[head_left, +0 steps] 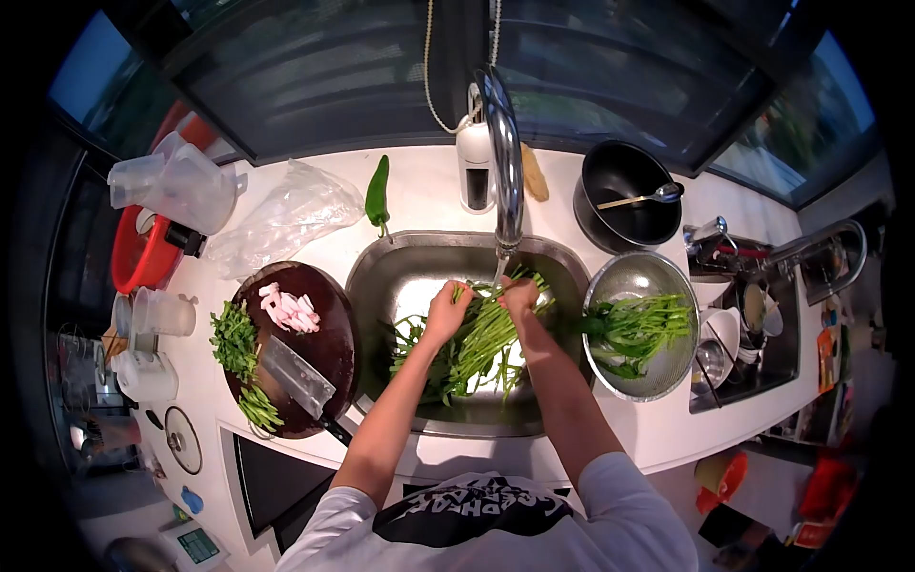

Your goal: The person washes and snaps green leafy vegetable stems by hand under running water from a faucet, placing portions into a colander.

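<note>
Both my hands are inside the steel sink [367, 276], over a bunch of long-stemmed leafy greens [481, 345]. My right hand [518, 295] is closed round the upper stems, just beneath the tap [505, 191], from which water appears to run. On the left of the bunch, my left hand [450, 311] has its fingers pinched on a stem of the greens. More leaves spread below my left wrist, partly hidden by the forearm. To the right of the sink, a steel colander [634, 272] holds more of these greens.
At left, a round chopping board [329, 357] carries a cleaver [297, 374], pale sliced meat [289, 310] and chopped greens [235, 341]. Behind the sink lie a green pepper [378, 194] and a plastic bag [295, 214]. A black pot [624, 176] with a spoon stands back right, near dishes [720, 343].
</note>
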`<state>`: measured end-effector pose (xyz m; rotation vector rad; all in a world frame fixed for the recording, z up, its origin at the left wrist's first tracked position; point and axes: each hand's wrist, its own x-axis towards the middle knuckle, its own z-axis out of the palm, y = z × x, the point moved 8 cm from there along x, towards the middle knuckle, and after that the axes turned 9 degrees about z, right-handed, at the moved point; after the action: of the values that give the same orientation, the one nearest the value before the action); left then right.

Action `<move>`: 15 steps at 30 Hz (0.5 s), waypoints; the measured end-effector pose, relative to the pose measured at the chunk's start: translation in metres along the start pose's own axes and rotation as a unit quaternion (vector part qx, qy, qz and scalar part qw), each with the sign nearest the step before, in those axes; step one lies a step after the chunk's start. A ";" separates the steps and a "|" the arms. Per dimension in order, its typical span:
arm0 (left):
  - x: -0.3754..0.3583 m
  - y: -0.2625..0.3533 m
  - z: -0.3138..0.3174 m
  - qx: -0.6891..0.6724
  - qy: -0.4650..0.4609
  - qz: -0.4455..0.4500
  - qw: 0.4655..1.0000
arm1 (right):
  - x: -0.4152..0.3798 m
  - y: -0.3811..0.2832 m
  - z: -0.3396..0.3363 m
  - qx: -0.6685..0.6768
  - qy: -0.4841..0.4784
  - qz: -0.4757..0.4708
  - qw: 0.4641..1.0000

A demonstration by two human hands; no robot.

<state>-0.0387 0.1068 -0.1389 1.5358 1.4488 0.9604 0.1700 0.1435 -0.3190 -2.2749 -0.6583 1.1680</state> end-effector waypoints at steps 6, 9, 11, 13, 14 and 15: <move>-0.012 -0.010 -0.011 -0.003 -0.018 -0.057 0.998 | -0.050 -0.051 -0.011 -0.046 0.047 -0.292 0.954; -0.009 -0.006 -0.012 0.014 -0.015 0.007 1.000 | -0.122 -0.092 -0.024 0.102 -0.126 -0.284 0.945; -0.006 0.010 -0.010 -0.011 0.016 0.104 0.994 | -0.156 -0.115 -0.044 0.082 -0.145 -0.300 0.939; -0.006 0.033 -0.010 -0.034 -0.015 0.066 0.997 | -0.192 -0.140 -0.070 0.046 -0.132 -0.353 0.925; -0.007 0.044 -0.009 -0.017 -0.031 0.047 0.998 | -0.212 -0.155 -0.089 0.017 -0.107 -0.399 0.911; -0.008 0.050 -0.007 0.001 -0.049 0.029 0.998 | -0.224 -0.164 -0.101 -0.012 -0.082 -0.442 0.893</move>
<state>-0.0256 0.0984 -0.0902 1.6117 1.3444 0.9050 0.1070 0.1096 -0.0324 -1.5484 -1.5562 0.8652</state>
